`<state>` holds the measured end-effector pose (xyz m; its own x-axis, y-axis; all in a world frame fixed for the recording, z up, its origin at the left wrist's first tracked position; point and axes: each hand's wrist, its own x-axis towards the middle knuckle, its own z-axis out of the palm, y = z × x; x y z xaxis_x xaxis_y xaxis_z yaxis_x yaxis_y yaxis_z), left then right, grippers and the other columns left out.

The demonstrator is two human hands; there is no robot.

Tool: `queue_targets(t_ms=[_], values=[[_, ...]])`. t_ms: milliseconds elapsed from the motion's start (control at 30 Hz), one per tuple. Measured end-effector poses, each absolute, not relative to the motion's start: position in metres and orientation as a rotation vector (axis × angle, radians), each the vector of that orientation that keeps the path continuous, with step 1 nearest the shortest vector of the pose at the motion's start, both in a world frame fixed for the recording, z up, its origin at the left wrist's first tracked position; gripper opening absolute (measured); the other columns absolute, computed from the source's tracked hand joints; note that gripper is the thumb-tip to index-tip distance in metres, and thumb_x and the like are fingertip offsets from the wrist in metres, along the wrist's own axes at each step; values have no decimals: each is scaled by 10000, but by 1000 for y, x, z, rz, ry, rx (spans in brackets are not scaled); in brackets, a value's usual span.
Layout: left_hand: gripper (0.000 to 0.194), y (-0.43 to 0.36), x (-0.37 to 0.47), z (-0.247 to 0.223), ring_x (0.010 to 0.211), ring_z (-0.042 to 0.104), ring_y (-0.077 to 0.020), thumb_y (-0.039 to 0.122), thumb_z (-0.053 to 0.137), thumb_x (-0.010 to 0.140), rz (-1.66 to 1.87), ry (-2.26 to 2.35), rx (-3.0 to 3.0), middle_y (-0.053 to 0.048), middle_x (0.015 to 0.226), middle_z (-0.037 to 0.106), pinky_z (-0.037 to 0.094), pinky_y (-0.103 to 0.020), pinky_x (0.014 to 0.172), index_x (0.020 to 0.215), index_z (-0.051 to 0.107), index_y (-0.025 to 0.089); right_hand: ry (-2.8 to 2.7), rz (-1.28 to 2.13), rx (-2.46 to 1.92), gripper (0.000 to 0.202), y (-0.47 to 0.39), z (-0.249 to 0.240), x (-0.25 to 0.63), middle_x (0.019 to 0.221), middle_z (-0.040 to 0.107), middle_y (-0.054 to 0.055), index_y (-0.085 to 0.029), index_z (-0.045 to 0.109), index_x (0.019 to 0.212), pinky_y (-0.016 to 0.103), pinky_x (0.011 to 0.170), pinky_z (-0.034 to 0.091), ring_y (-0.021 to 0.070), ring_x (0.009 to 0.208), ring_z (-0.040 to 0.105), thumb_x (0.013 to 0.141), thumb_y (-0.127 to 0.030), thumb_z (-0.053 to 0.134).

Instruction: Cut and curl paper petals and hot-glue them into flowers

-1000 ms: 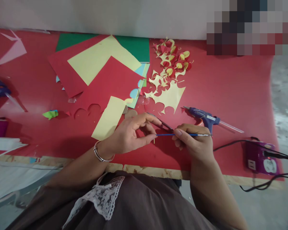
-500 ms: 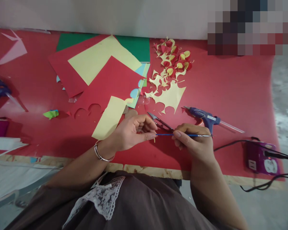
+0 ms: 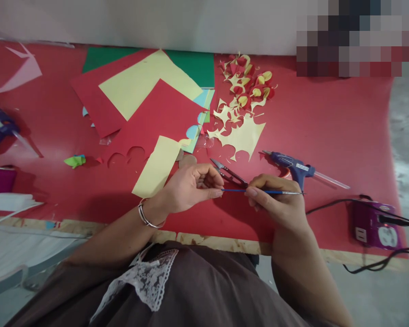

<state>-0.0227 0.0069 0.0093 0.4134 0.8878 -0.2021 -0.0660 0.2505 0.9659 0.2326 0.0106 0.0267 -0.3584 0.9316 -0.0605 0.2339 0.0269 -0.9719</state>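
A thin blue paintbrush lies level between my hands, its silver ferrule and dark tip pointing right. My right hand pinches the handle between thumb and fingers. At the handle's left end, my left hand has thumb and fingertips closed on it; any small paper piece inside that pinch is hidden. Just beyond the brush lie dark-handled scissors, partly behind my right hand. A pale yellow paper strip lies left of my left hand, near round grey-brown discs.
Red, yellow and green sheets overlap at the back left. Yellow cut-out scraps and red-and-yellow paper pieces lie at the back. A blue glue gun and a corded purple box are at right; another glue gun is at left.
A small yellow bit that hung below my left fingertips has nearly gone from sight. Both hands keep their hold on the brush; the whole view has shifted slightly.
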Motion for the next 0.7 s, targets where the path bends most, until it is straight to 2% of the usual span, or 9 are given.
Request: queue_targets(t_ms=[333, 567, 700], values=[[197, 5, -20, 20, 789, 703, -121, 198, 826, 831, 820, 1046, 1257, -18, 858, 732, 576, -241, 726, 914, 649, 174, -1684, 1380, -1208, 300, 10, 25, 231, 580, 671, -6, -200, 722, 732, 227, 471, 468, 104, 460, 583, 982, -361, 761], [296, 4, -23, 23, 850, 744, -138, 227, 885, 794, 763, 997, 1110, -41, 901, 781, 598, -251, 782, 997, 679, 166, -1677, 1393, -1131, 264, 11, 25, 232, 602, 683, -9, -200, 723, 749, 218, 474, 462, 96, 464, 588, 983, -317, 760], [258, 5, -26, 29, 831, 753, -145, 305, 859, 872, 746, 962, 1002, -50, 868, 787, 610, -258, 777, 1014, 702, 158, -1683, 1394, -1099, 254, 11, 25, 233, 617, 685, -14, -202, 728, 754, 213, 480, 460, 88, 473, 585, 987, -298, 756]])
